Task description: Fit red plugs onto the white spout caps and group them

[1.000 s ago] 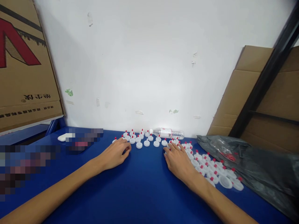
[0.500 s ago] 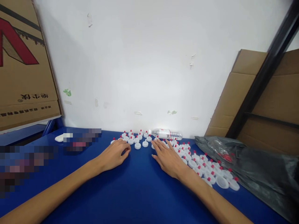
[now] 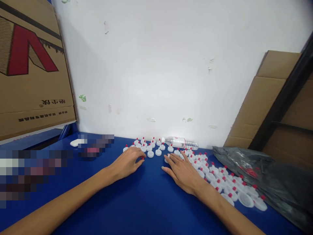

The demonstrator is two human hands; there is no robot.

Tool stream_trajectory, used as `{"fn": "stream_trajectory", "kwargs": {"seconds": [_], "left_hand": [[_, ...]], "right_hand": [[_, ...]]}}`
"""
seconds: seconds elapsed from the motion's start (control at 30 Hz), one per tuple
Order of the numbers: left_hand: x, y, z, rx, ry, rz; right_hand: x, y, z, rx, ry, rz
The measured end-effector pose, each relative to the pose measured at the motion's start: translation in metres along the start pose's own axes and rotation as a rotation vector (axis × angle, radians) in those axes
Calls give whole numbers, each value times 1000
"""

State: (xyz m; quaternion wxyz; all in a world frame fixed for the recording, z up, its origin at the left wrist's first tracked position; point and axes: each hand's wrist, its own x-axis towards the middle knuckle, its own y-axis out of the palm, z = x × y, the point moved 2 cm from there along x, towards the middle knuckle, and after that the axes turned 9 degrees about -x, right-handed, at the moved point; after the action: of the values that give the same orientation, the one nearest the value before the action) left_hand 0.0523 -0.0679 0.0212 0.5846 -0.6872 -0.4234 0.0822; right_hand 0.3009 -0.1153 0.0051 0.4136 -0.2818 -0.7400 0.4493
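Note:
Many white caps with red tips stand on the blue table (image 3: 146, 202). One group (image 3: 151, 148) sits near the wall, and a longer spread (image 3: 227, 182) runs along the right. My left hand (image 3: 128, 163) rests at the left end of the back group with its fingers curled in. A red tip shows at its fingertips. My right hand (image 3: 181, 171) lies flat with fingers stretched, between the two groups. Its fingertips touch a white cap (image 3: 167, 160).
A clear plastic bottle (image 3: 182, 143) lies on its side against the white wall. A black plastic bag (image 3: 264, 169) lies at the right, with cardboard (image 3: 269, 98) and a black rack post (image 3: 283, 104) behind it. A large cardboard box (image 3: 31, 81) stands at the left, with a small white object (image 3: 74, 142) below it.
My right hand slid left from the right-hand caps toward the middle, then drew back a little. My left hand stayed at the back group. The view shifted slightly.

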Motion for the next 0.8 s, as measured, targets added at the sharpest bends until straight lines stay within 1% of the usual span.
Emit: {"fn": "stream_trajectory", "kwargs": {"seconds": [0.07,0.2,0.33,0.43,0.63,0.8], "left_hand": [[-1,0,0,-7,10,-11],[-2,-1,-5,-31,37,-52],[-2,-1,-12,-31,64,-101],[-3,0,-17,-32,104,-107],[-5,1,-27,-29,149,-121],[-7,5,-33,-50,259,-180]], "right_hand": [[1,-6,0,27,-13,-36],[1,-15,1,158,59,-52],[-3,-19,3,366,84,-107],[-7,-19,4,475,92,-165],[-9,-17,4,473,5,-294],[-10,-21,8,444,-39,-345]]}}
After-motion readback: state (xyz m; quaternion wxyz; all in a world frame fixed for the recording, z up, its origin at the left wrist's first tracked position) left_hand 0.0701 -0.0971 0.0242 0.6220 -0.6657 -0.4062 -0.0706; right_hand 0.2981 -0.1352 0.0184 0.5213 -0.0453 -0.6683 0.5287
